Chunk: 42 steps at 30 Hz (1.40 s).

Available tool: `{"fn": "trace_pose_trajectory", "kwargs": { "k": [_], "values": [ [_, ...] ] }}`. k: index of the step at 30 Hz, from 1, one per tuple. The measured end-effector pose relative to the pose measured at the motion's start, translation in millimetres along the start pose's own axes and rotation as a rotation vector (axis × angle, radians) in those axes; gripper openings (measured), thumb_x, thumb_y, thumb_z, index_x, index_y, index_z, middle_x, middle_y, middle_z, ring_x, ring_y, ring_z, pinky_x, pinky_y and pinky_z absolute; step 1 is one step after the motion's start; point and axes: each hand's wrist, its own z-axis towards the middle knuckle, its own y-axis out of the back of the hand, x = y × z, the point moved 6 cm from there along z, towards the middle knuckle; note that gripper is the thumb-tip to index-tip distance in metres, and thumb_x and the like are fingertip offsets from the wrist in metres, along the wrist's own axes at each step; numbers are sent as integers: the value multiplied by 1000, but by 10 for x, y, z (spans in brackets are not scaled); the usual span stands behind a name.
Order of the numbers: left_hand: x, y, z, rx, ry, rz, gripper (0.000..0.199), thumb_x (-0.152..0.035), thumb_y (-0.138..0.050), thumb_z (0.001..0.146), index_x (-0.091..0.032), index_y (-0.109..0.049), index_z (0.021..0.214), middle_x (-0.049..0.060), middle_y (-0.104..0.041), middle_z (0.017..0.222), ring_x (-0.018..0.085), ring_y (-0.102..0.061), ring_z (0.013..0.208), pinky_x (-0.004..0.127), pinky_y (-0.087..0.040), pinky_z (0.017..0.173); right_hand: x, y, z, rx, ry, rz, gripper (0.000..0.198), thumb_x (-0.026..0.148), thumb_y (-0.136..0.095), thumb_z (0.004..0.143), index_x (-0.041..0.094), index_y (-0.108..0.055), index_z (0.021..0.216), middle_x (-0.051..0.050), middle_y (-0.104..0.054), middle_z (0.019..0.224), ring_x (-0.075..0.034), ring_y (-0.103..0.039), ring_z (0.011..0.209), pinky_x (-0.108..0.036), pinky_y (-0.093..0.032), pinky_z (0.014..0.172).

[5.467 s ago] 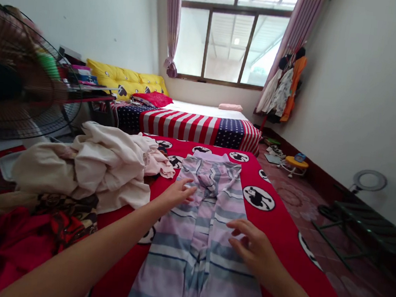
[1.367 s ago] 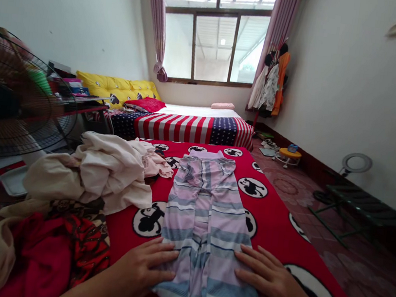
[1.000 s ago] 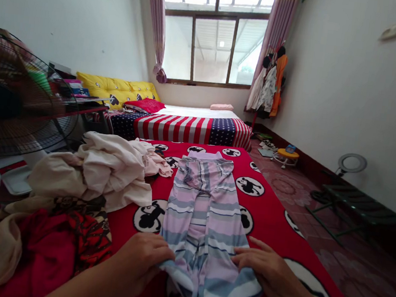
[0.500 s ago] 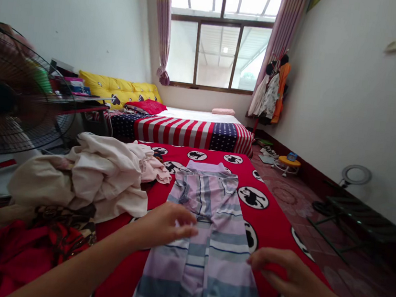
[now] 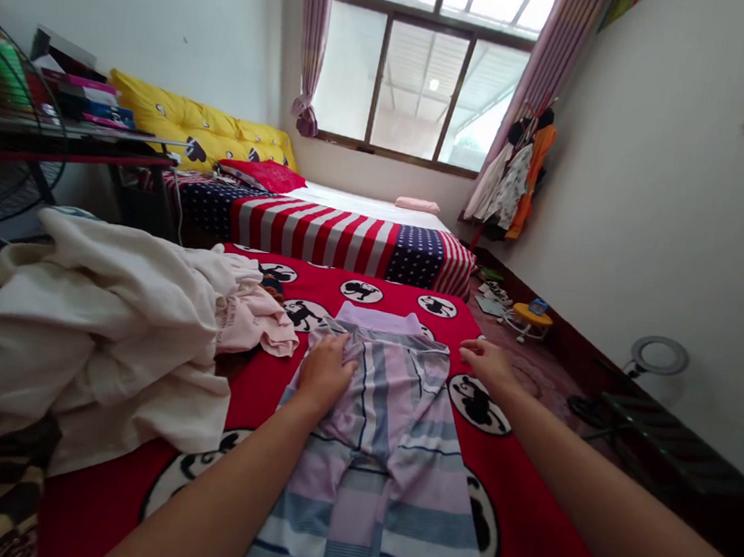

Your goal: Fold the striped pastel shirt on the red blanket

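A pair of lilac, grey and blue striped trousers (image 5: 382,415) lies spread flat, waist away from me and legs toward me. A plain lilac piece of cloth (image 5: 377,319) shows just past the waist. My left hand (image 5: 326,374) rests palm down on the left side of the waist, its thumb spread from the fingers. Beyond the waist's right corner is my right hand (image 5: 489,365), held over the red cover with loosely bent fingers and nothing visible in them. It looks apart from the trousers.
The red cover (image 5: 545,526) with round black-and-white prints lies under the trousers. Rumpled cream cloth (image 5: 114,328) and a pink garment (image 5: 259,314) are heaped at left. A fan (image 5: 10,135) stands far left, and a dark green folding stool (image 5: 683,443) on the right.
Both hands have moved away from me toward the trousers' waist. The left has come down onto the cloth; the right is now beside the waist's right corner. The view has shifted and tilted.
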Motion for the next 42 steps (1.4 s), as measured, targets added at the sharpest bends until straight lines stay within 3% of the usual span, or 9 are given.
{"fn": "trace_pose_trajectory", "kwargs": {
  "k": [4, 10, 15, 18, 23, 28, 34, 39, 42],
  "values": [
    [-42, -8, -39, -8, -64, 21, 19, -29, -59, 82, -21, -71, 94, 6, -68, 95, 23, -58, 96, 31, -42, 79, 40, -210, 340, 5, 25, -102, 23, 30, -62, 75, 11, -72, 83, -9, -71, 76, -19, -65, 71, -26, -45, 60],
    [-50, 106, -41, -110, -44, 103, 20, -37, -58, 82, -19, -65, 76, 7, -66, 88, 26, -57, 94, 35, -39, 78, 70, -371, 519, 28, 29, -229, 17, 29, -70, 67, 15, -68, 58, -4, -64, 56, -19, -60, 60, -27, -38, 56],
    [57, 121, -31, -102, 88, 94, 19, -33, -60, 80, -19, -61, 94, 8, -67, 89, 27, -60, 95, 37, -39, 80, 214, -333, 316, -175, 87, -268, 30, 38, -54, 82, 12, -69, 81, -13, -67, 82, -25, -62, 79, -33, -43, 68],
    [78, 117, -32, -113, 102, 44, 30, -30, -64, 77, -21, -59, 105, 8, -68, 97, 26, -59, 100, 36, -38, 84, 376, -376, 23, -249, 226, -246, 31, 37, -45, 89, 15, -64, 98, -13, -64, 102, -24, -59, 95, -34, -43, 82],
    [103, 95, -33, -120, 121, -38, 31, -33, -65, 77, -20, -63, 106, 8, -68, 104, 27, -57, 103, 37, -39, 87, 684, -676, -294, 72, 553, -281, 15, 26, -54, 84, 21, -68, 82, -5, -66, 91, -18, -61, 85, -27, -43, 75],
    [104, 131, -68, -175, 122, -23, 26, -41, -60, 81, -21, -71, 91, 8, -67, 98, 28, -55, 101, 40, -37, 90, 1135, -823, -158, 25, 545, -241, 21, 18, -50, 83, 19, -70, 88, -7, -68, 95, -19, -61, 85, -30, -43, 77],
    [55, 131, -102, -164, 50, -2, 19, -38, -63, 79, -21, -71, 84, 7, -66, 95, 27, -54, 98, 42, -37, 88, 1755, -1502, -90, 178, 622, -99, 16, 21, -59, 81, 18, -70, 92, -3, -72, 91, -15, -63, 82, -25, -46, 76],
    [33, 114, -105, -149, 16, 12, 19, -39, -63, 77, -20, -69, 79, 8, -66, 95, 29, -52, 99, 44, -37, 85, 1939, -1872, 24, 225, 628, -51, 28, 36, -58, 84, 17, -70, 101, -6, -71, 93, -17, -62, 81, -27, -47, 73],
    [32, 108, -112, -131, 28, 18, 20, -39, -63, 77, -20, -69, 79, 8, -65, 97, 30, -50, 101, 44, -38, 84, 1976, -1942, 105, 248, 645, -51, 17, 32, -67, 75, 20, -74, 85, -4, -71, 85, -18, -61, 79, -28, -46, 75]
  ]
}}
